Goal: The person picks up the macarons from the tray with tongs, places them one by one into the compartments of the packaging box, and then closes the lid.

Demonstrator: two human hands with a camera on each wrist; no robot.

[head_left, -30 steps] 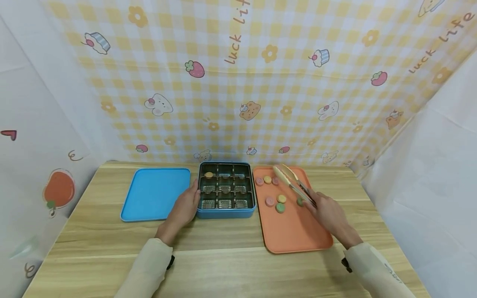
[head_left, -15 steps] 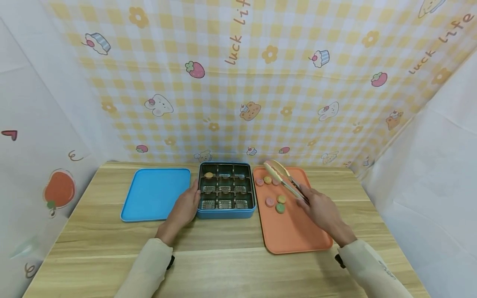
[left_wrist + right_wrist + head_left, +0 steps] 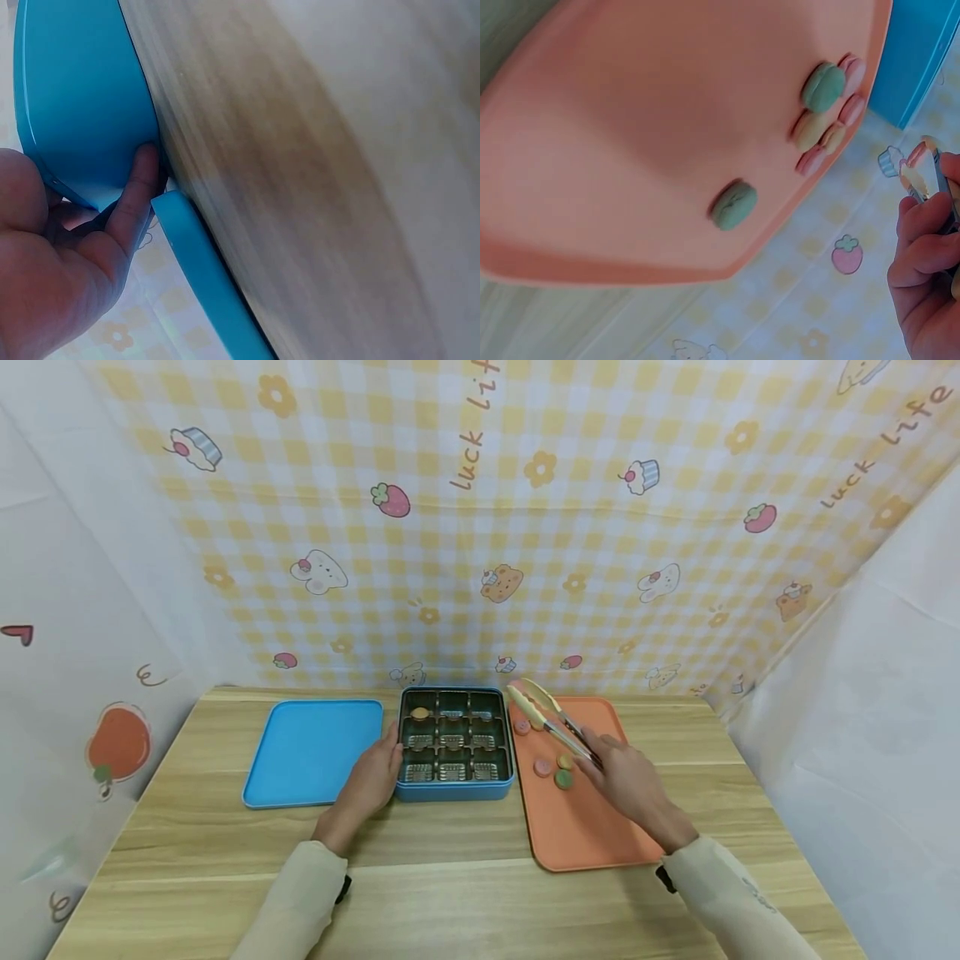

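- Tongs (image 3: 532, 707) and right hand (image 3: 630, 782) had moved left since the earlier frame, nearing the far right corner of the blue box (image 3: 453, 791).
- That hand was curled round the tongs, whose tips looked clamped on a pink cookie (image 3: 916, 154), raised above the far left corner of the orange tray (image 3: 592, 835).
- Left hand (image 3: 372, 772) rested against the box's left wall, a sensible brace.
- Light, even pressure seemed best, lest the cookie crack or slip.
- Good placing probably called for clearing the rim, then lowering it flat into a compartment without the yellow cookie (image 3: 420, 713).
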